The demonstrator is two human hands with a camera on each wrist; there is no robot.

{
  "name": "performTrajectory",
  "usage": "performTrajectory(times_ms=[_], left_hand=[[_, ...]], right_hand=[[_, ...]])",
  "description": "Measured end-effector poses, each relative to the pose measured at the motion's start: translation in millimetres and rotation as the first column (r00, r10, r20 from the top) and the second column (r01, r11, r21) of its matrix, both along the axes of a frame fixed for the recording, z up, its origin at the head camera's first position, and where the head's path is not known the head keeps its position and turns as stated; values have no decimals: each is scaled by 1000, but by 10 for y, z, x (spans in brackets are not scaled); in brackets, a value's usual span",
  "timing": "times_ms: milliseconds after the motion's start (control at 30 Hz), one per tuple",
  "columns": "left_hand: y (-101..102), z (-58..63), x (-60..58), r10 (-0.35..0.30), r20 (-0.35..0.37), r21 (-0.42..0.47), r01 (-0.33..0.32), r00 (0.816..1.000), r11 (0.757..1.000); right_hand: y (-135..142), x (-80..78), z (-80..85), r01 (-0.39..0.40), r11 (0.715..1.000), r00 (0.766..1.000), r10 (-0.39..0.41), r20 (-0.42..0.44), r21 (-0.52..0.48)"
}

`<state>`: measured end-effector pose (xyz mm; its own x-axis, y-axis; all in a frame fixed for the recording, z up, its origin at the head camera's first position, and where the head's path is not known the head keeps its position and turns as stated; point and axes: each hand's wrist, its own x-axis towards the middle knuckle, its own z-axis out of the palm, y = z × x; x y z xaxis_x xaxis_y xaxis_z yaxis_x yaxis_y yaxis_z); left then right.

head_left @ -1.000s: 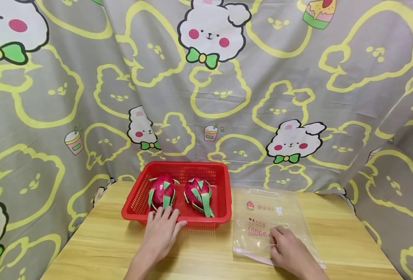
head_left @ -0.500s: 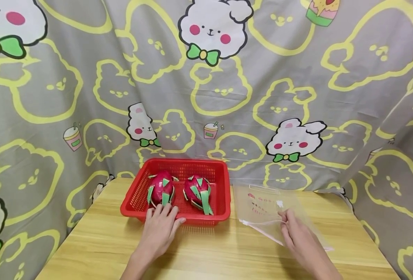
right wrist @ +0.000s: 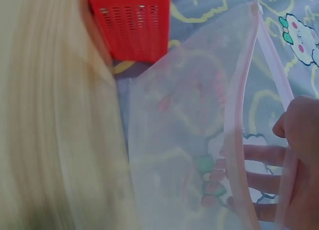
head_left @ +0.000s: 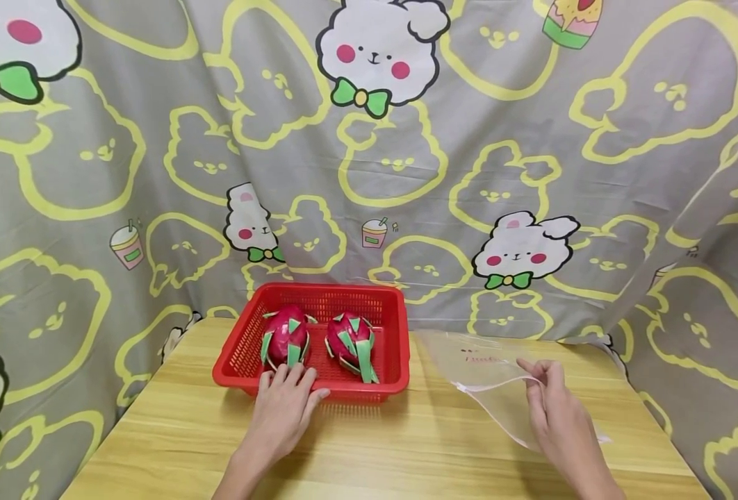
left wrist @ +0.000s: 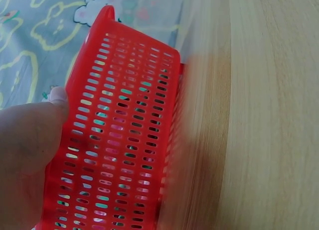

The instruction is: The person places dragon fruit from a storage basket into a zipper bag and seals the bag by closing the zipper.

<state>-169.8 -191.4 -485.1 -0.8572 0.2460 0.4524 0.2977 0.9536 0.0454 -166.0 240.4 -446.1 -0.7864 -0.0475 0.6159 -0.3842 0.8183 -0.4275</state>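
Observation:
Two dragon fruits, one on the left (head_left: 286, 335) and one on the right (head_left: 348, 335), lie apart in a red plastic basket (head_left: 359, 390). My left hand (head_left: 285, 410) grips the basket's front rim, its fingers hooked over the top. In the left wrist view the thumb (left wrist: 37, 128) presses the rim from outside; the other fingers are hidden there. A clear zip bag (head_left: 513, 403) with pink prints lies partly raised at the right. My right hand (head_left: 559, 410) holds one edge of its mouth. In the right wrist view the mouth gapes, with several fingers (right wrist: 261, 180) seen through the film.
The wooden table (head_left: 406, 458) carries the basket and the bag. Right behind it hangs a grey patterned curtain (head_left: 406, 229), which also closes in both sides. The basket stands near the table's back edge, to the left of the bag.
My right hand has moved right and lifted the bag's near edge, so its mouth now gapes; the bag lay flatter before. My left hand has stayed at the basket rim.

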Motion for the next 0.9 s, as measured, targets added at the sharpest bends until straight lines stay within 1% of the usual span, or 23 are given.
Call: performTrajectory(times_ms=[100,167,233,300,367,467,533,633,700,733,800,900], left_hand=[[-2,0,-2,-3,-4,0,3,1000,1000],[-5,1,-4,-5,-5,3,5,1000,1000],[-8,4,-5,-5,-6,4,5,1000,1000],[-12,7,-7,-4,-6,3,4,1000,1000],[-16,12,-8,-3,-8,3,3,1000,1000],[-19,15,-6,-2,-8,2,2,1000,1000],[-19,15,-6,-5,-10,5,5,1000,1000],[-17,14,-11,-8,-9,6,8,1000,1000],[-15,15,-13,-8,-6,7,8,1000,1000],[-14,14,-14,-8,-2,8,8,1000,1000],[-12,13,-13,-5,4,9,5,1000,1000],[-8,13,-9,-5,10,10,5,1000,1000]], right_hand=[[14,18,50,-15,998,1000,14,-2,-64],[25,26,91,-33,995,999,30,-33,-92],[32,32,132,-32,994,998,25,-66,-106],[30,36,169,1,992,997,-11,-81,-130],[24,39,193,40,983,997,-51,-58,-178],[17,52,223,113,956,993,-118,-3,-270],[24,57,233,138,947,989,-147,-9,-289],[45,62,247,159,962,979,-183,-92,-223],[64,60,252,144,977,971,-170,-167,-158],[69,60,259,141,981,968,-165,-187,-132],[75,65,271,142,984,968,-161,-192,-105],[73,93,294,145,982,979,-160,-129,-119]])
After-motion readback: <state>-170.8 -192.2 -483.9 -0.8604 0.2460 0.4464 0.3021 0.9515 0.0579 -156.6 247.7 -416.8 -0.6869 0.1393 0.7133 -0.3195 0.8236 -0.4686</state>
